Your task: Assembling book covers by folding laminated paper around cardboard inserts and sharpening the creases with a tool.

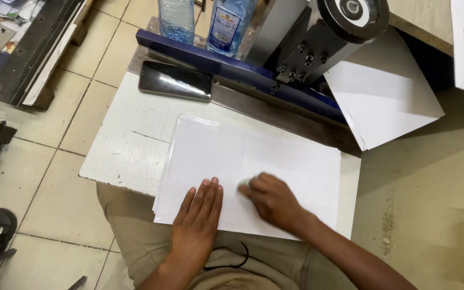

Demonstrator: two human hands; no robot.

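Head view, left hand (197, 223) flat with fingers released on paper stack (253, 161), right hand (272, 201) fingers clenched on small pale object (243, 186)

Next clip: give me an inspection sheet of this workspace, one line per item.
Surface: scratched white board across the person's lap.
Job's things: stack of white sheets; small pale object under right fingertips.
Clutter: dark phone, two clear water bottles.
Grips: left hand flat on the sheets; right hand pressing the pale object.
Cables: thin black cord on the lap.
Surroundings: blue-based machine, loose white card, tiled floor.
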